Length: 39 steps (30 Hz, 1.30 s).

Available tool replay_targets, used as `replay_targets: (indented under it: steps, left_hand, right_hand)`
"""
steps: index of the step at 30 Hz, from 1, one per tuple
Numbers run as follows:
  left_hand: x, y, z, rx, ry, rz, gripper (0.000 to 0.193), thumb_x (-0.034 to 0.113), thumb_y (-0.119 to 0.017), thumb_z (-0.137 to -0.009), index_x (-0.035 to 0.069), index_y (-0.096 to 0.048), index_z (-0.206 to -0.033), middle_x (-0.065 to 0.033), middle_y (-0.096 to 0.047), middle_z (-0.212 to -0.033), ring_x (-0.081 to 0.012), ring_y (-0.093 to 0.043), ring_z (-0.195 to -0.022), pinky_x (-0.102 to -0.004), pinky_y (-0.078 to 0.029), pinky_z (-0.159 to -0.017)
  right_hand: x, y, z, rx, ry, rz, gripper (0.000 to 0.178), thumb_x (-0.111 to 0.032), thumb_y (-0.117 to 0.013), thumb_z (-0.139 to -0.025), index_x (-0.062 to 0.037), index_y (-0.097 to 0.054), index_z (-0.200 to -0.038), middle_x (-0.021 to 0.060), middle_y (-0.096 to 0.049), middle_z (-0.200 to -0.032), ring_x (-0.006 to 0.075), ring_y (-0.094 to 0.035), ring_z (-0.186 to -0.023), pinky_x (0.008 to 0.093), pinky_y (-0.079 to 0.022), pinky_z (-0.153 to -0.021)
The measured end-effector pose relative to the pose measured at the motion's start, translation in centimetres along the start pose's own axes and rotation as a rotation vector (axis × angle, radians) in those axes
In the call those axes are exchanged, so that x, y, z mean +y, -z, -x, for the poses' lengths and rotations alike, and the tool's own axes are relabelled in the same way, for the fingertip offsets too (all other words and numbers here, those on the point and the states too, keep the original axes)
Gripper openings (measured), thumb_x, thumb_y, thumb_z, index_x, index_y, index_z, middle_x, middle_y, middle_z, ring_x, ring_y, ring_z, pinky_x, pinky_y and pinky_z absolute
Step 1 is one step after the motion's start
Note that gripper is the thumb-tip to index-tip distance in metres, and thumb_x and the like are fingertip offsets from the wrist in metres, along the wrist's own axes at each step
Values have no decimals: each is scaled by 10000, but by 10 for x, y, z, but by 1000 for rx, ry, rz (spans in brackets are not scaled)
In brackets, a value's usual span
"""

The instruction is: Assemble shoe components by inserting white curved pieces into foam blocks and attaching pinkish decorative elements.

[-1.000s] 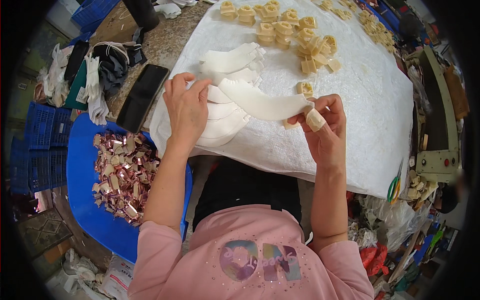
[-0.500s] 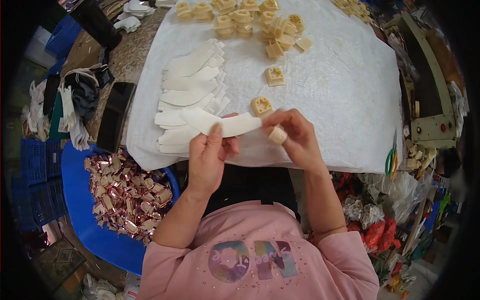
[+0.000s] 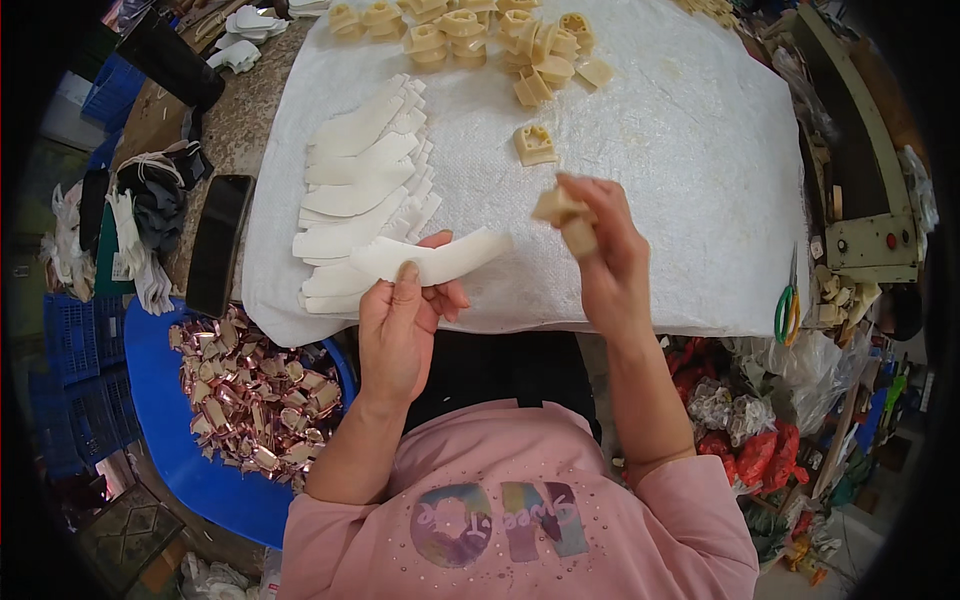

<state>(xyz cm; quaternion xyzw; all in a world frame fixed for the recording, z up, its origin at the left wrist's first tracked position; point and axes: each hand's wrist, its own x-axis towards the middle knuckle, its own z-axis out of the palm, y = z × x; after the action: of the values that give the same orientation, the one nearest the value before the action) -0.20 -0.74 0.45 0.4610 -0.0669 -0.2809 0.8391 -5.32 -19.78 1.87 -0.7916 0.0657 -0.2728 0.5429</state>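
A curved white strip (image 3: 445,262), pale and flat like thin sheet material, is pinched in my left hand (image 3: 392,335), the thumb on top and the fingers underneath. My right hand (image 3: 615,265) is raised to its right, closed on a beige moulded block (image 3: 560,206) that is smeared by motion. A beige band (image 3: 578,238) shows at one of its digits; I cannot tell whether it is a wrap or another piece. Left of centre lies an overlapping row of similar white strips (image 3: 355,180). A single hollow beige block (image 3: 536,145) stands beyond my right hand.
Several beige blocks (image 3: 465,38) cluster at the far side of the white sheet (image 3: 690,190). A black phone (image 3: 220,245) lies left of it. A blue tub (image 3: 170,440) holds shiny pinkish pieces (image 3: 262,390). Scissors (image 3: 788,312) hang at the right edge, near a metal machine (image 3: 870,245).
My right hand has left the strip's right end and taken up the nearest beige block from the sheet. My left hand, still holding the strip, has shifted slightly left.
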Motion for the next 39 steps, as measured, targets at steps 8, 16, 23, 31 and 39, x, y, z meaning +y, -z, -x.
replay_targets:
  steps: [8,16,23,31,39]
  left_hand:
    - [-3,-36,15,7,-73,-60,356,186,-417,-986,-104,-534,-1156,-135,-611,-1073,-132,-557,-939,-246,-432,-826]
    - [-1,-40,17,-66,-117,-121,342,156,-396,-989,-112,-534,-1150,-148,-608,-1095,-148,-568,-983,-270,-444,-866]
    - [-2,-42,21,-62,-133,-128,358,162,-382,-993,-121,-517,-1166,-153,-593,-1120,-158,-580,-969,-268,-454,-856]
    - [-5,-32,28,-74,-176,-458,403,185,-315,-997,-121,-510,-1173,-166,-612,-1066,-160,-599,-937,-277,-484,-792]
    - [7,-32,18,3,-384,-678,320,159,-411,-970,-66,-575,-1127,-94,-657,-840,-74,-560,-699,-210,-448,-644]
  right_hand:
    - [-21,-14,31,34,408,-2,430,90,-632,-739,-53,-547,-1136,150,-590,-1035,266,-593,-866,320,-506,-709]
    - [-17,-18,33,60,545,-16,500,104,-648,-669,-68,-555,-1129,135,-594,-1037,292,-575,-875,360,-473,-717]
    - [-15,-18,34,63,544,5,467,91,-651,-660,-62,-568,-1093,132,-601,-1033,290,-558,-849,359,-475,-715]
    - [-17,-18,31,94,578,371,387,-21,-655,-612,-87,-579,-986,40,-619,-908,238,-491,-743,388,-311,-723]
    - [-11,-16,28,89,584,375,368,-46,-648,-584,-106,-589,-942,17,-609,-886,221,-479,-776,406,-267,-741]
